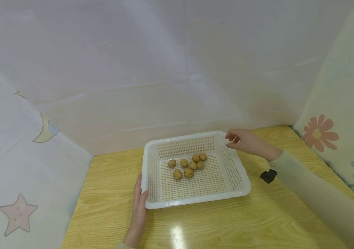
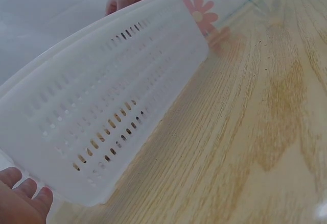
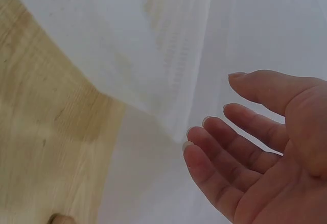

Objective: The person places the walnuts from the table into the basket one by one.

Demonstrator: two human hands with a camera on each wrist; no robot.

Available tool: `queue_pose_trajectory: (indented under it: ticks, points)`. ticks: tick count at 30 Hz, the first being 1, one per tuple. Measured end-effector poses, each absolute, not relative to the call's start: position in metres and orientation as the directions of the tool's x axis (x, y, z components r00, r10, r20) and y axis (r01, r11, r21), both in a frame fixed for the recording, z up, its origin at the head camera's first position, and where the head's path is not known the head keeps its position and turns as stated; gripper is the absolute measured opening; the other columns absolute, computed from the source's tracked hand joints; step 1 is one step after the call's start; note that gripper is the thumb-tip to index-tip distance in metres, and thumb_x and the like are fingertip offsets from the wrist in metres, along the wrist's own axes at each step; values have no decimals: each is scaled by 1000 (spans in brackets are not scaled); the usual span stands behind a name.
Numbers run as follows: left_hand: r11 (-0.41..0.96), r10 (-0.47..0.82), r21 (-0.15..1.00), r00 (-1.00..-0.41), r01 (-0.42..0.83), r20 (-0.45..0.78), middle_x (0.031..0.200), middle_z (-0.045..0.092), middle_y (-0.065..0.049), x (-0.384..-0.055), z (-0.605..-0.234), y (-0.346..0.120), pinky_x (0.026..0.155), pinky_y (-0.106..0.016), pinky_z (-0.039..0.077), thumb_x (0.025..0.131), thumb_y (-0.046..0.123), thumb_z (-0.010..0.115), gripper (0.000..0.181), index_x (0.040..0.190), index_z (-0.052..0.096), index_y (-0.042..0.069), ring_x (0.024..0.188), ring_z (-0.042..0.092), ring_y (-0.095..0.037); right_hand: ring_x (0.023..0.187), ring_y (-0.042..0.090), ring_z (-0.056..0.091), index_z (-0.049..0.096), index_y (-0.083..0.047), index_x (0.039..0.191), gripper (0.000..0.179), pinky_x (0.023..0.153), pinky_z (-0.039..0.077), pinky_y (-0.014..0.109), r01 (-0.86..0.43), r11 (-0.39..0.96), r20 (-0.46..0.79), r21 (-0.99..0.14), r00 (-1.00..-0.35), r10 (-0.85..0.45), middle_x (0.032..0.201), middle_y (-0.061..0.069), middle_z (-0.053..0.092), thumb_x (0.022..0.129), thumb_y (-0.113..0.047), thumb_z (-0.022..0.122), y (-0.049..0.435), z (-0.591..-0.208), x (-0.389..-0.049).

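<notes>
A white plastic basket (image 1: 195, 204) with slotted walls stands on the wooden table. Several walnuts (image 1: 189, 173) lie on its bottom, mostly left of the middle and towards the back. My left hand (image 1: 139, 212) grips the basket's left side near the front corner, thumb over the rim and fingers along the outer wall. In the left wrist view its fingertips (image 2: 26, 187) show at the basket's end. At the far right corner hovers my right hand (image 1: 242, 140), fingers loosely bent and thumb apart from them. Nothing is between its fingers (image 3: 219, 157) in the right wrist view.
The wooden table (image 1: 108, 200) runs back to a pale cloth wall (image 1: 164, 69). Cloth with printed flowers (image 1: 321, 133) hangs on the right, and cloth with a star (image 1: 18, 215) on the left. A small black device (image 1: 268, 176) sits at the right wrist.
</notes>
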State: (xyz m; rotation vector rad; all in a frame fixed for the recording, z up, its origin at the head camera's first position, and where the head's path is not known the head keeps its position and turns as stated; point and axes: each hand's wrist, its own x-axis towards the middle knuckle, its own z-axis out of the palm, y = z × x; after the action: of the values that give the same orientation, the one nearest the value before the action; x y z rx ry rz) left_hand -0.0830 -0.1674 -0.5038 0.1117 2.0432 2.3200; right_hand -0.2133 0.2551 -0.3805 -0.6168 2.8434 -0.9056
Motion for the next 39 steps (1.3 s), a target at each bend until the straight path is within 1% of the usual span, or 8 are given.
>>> queue_pose_trajectory:
  ticks: [4, 11, 16, 19, 24, 31, 36, 39]
  points:
    - [-127, 86, 992, -996, 7, 18, 173, 11, -16, -83, -504, -168, 115, -67, 33, 110, 19, 29, 66, 169, -1, 24, 153, 21, -49, 97, 29, 68, 64, 4, 120, 30, 83, 58, 48, -332, 755, 36, -565, -924, -380, 109, 14, 70, 98, -16, 72, 273, -387, -211]
    - [-123, 74, 992, -997, 16, 25, 173, 11, -17, -83, -502, -167, 115, -67, 33, 110, 18, 29, 67, 169, -1, 23, 153, 22, -50, 97, 33, 68, 64, 5, 120, 33, 76, 59, 43, -274, 776, 13, -568, -946, -324, 110, 19, 70, 98, -17, 72, 304, -401, -211]
    - [-122, 68, 992, -997, 26, 35, 173, 10, -18, -84, -502, -167, 115, -67, 33, 110, 18, 29, 66, 169, -1, 23, 153, 21, -50, 102, 38, 67, 63, 6, 124, 36, 82, 58, 50, -216, 810, -21, -545, -963, -270, 115, 23, 68, 100, -21, 70, 328, -413, -215]
    - [-121, 69, 992, -997, 21, 30, 173, 10, -16, -84, -502, -167, 114, -66, 34, 110, 18, 29, 66, 169, 0, 23, 153, 22, -49, 106, 43, 65, 61, 7, 126, 37, 85, 57, 54, -172, 827, -38, -536, -973, -227, 118, 26, 67, 103, -22, 65, 341, -423, -219]
    - [-124, 68, 992, -997, 12, 21, 174, 10, -16, -84, -503, -167, 114, -66, 34, 110, 18, 29, 66, 169, 0, 24, 153, 22, -49, 106, 47, 64, 60, 11, 126, 40, 83, 56, 58, -122, 854, -43, -506, -985, -167, 116, 30, 66, 106, -24, 59, 356, -443, -224]
    - [-118, 59, 993, -998, -8, -1, 174, 10, -14, -83, -504, -167, 113, -66, 36, 109, 18, 30, 67, 169, 2, 27, 153, 22, -49, 97, 45, 65, 57, 14, 122, 47, 80, 54, 58, -55, 874, -42, -483, -995, -86, 110, 33, 66, 105, -29, 60, 360, -467, -229]
    - [-106, 54, 994, -999, -13, -8, 174, 11, -13, -83, -504, -166, 113, -65, 37, 109, 19, 30, 67, 169, 2, 27, 153, 24, -48, 96, 48, 65, 54, 19, 121, 55, 80, 54, 59, -11, 878, -59, -478, -997, -44, 111, 38, 65, 106, -34, 54, 357, -474, -231]
    - [-109, 51, 994, -999, -16, -10, 174, 12, -14, -84, -502, -166, 114, -65, 36, 109, 18, 30, 67, 169, 2, 26, 153, 25, -48, 93, 47, 66, 54, 19, 120, 56, 79, 55, 59, 3, 878, -55, -479, -998, -27, 108, 37, 67, 106, -35, 53, 356, -480, -234]
